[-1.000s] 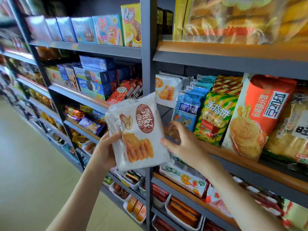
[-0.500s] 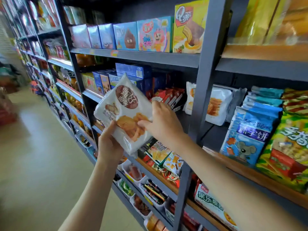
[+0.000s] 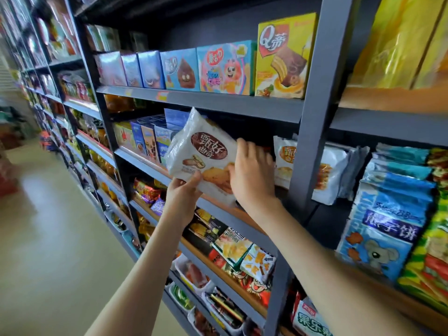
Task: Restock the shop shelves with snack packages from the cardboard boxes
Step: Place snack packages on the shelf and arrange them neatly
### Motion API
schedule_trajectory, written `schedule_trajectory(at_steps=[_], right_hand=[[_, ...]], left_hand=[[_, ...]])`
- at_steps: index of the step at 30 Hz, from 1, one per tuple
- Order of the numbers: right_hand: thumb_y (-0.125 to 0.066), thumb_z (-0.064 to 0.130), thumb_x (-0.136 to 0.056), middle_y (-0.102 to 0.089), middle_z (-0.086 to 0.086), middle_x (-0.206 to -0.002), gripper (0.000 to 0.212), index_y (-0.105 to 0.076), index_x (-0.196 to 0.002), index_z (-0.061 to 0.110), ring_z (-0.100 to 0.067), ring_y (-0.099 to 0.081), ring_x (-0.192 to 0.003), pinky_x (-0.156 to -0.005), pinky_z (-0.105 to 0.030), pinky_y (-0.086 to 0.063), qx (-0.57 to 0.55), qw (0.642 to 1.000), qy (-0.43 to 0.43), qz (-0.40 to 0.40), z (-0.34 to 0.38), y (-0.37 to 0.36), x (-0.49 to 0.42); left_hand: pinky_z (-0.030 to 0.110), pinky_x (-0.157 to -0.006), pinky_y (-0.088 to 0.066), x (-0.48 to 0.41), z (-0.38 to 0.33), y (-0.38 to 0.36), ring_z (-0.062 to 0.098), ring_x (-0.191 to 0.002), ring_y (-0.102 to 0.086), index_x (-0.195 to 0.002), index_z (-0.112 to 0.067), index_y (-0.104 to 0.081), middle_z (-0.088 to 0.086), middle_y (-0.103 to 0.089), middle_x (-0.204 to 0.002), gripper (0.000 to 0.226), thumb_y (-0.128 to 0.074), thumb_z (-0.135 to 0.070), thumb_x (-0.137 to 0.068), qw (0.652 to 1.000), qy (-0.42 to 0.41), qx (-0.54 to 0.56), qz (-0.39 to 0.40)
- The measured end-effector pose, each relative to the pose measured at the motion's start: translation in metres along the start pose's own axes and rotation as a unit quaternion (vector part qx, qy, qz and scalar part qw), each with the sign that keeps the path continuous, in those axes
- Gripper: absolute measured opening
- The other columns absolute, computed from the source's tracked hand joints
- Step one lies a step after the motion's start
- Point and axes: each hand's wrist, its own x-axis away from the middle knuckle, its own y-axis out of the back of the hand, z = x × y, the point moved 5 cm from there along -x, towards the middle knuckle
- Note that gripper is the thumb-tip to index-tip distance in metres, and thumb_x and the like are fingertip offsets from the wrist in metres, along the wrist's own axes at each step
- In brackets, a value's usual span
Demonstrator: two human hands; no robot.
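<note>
White plastic cookie pkt (image 3: 203,156) w/ brown oval label: tilted over edge of grey metal shelf (image 3: 145,163), 12 o'clock. My left hand (image 3: 180,197) pinches lower corner; right hand (image 3: 252,175) curls round its 3 o'clock side. Not yet seated. Matching white pkt (image 3: 284,161) shelved at 3 o'clock. Cardboard boxes unseen; remainder unknown.

Shop — long shelves (image 3: 218,104) of snacks (image 3: 225,69)
</note>
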Motion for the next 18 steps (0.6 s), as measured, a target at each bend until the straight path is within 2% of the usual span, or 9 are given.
schedule_trajectory(at_steps=[3, 6, 8, 9, 10, 12, 15, 16, 18], right_hand=[[-0.084, 0.038, -0.063, -0.06, -0.014, -0.117, 0.084, -0.048, -0.131, 0.004, -0.032, -0.056, -0.109, -0.094, -0.047, -0.042, 0.033, 0.999, 0.001, -0.024, 0.005, -0.007, 0.004], [-0.085, 0.031, -0.063, -0.061, -0.007, -0.107, 0.074, -0.052, -0.127, 0.013, -0.026, -0.058, -0.1, -0.094, -0.041, -0.035, 0.086, 0.993, -0.008, -0.084, 0.011, -0.008, 0.004], [-0.082, 0.021, -0.061, -0.06, -0.006, -0.102, 0.069, -0.054, -0.124, 0.016, -0.025, -0.058, -0.095, -0.091, -0.039, -0.03, 0.108, 0.989, 0.0, -0.099, 0.015, -0.008, 0.004], [-0.08, 0.018, -0.061, -0.06, -0.006, -0.101, 0.067, -0.055, -0.123, 0.016, -0.025, -0.058, -0.094, -0.09, -0.039, -0.03, 0.116, 0.987, 0.0, -0.108, 0.015, -0.007, 0.003], [-0.078, 0.017, -0.062, -0.06, -0.006, -0.1, 0.065, -0.055, -0.122, 0.017, -0.025, -0.058, -0.093, -0.089, -0.039, -0.03, 0.124, 0.985, -0.003, -0.118, 0.015, -0.007, 0.001], [-0.079, 0.017, -0.06, -0.06, -0.006, -0.1, 0.067, -0.054, -0.122, 0.017, -0.025, -0.057, -0.092, -0.086, -0.039, -0.03, 0.134, 0.984, -0.021, -0.114, 0.01, -0.012, -0.007], [-0.092, 0.022, -0.045, -0.06, -0.007, -0.1, 0.086, -0.055, -0.122, 0.017, -0.026, -0.056, -0.09, -0.077, -0.038, -0.034, 0.137, 0.985, -0.072, -0.071, -0.006, -0.021, -0.023], [-0.092, 0.021, -0.045, -0.06, -0.007, -0.101, 0.085, -0.056, -0.122, 0.017, -0.026, -0.056, -0.09, -0.074, -0.038, -0.037, 0.145, 0.984, -0.084, -0.065, -0.013, -0.021, -0.028], [-0.085, 0.013, -0.057, -0.056, -0.01, -0.112, 0.08, -0.051, -0.13, 0.017, -0.029, -0.052, -0.1, -0.076, -0.04, -0.039, 0.153, 0.982, -0.101, -0.039, -0.026, -0.026, -0.038]], left_hand=[[0.031, -0.074, -0.058, -0.001, 0.011, -0.002, 0.023, -0.097, -0.069, -0.12, -0.001, -0.057, 0.012, -0.07, -0.112, 0.028, -0.056, -0.005, -0.093, 0.999, 0.027, 0.027, 0.017], [0.034, -0.071, -0.059, -0.007, 0.017, -0.007, 0.023, -0.092, -0.07, -0.14, -0.004, -0.037, 0.02, -0.062, -0.123, 0.052, -0.057, -0.003, -0.092, 0.998, 0.04, -0.032, 0.042], [0.041, -0.072, -0.06, -0.012, 0.019, -0.007, 0.027, -0.094, -0.069, -0.15, -0.025, -0.01, 0.02, -0.054, -0.131, 0.082, -0.06, -0.001, -0.09, 0.996, 0.046, -0.066, 0.049], [0.044, -0.074, -0.059, -0.016, 0.019, -0.006, 0.028, -0.099, -0.068, -0.149, -0.034, -0.005, 0.017, -0.052, -0.133, 0.089, -0.062, 0.0, -0.089, 0.995, 0.043, -0.074, 0.057], [0.043, -0.073, -0.059, -0.02, 0.017, -0.007, 0.029, -0.101, -0.067, -0.148, -0.036, -0.011, 0.014, -0.053, -0.132, 0.086, -0.062, 0.0, -0.089, 0.993, 0.034, -0.086, 0.068], [0.039, -0.07, -0.06, -0.027, 0.011, -0.014, 0.028, -0.1, -0.067, -0.135, -0.028, -0.033, 0.01, -0.059, -0.123, 0.061, -0.062, 0.0, -0.089, 0.987, 0.01, -0.127, 0.097], [0.038, -0.077, -0.058, -0.046, 0.003, -0.029, 0.023, -0.096, -0.067, -0.099, -0.03, -0.043, 0.01, -0.062, -0.116, 0.033, -0.065, -0.008, -0.089, 0.967, 0.011, -0.218, 0.133], [0.036, -0.078, -0.056, -0.056, 0.0, -0.032, 0.022, -0.095, -0.065, -0.094, -0.031, -0.042, 0.009, -0.061, -0.113, 0.031, -0.066, -0.012, -0.089, 0.949, -0.003, -0.281, 0.14], [0.039, -0.082, -0.052, -0.076, -0.01, -0.04, 0.025, -0.095, -0.062, -0.101, -0.025, -0.048, 0.006, -0.06, -0.105, 0.02, -0.064, -0.023, -0.09, 0.878, -0.062, -0.453, 0.142]])
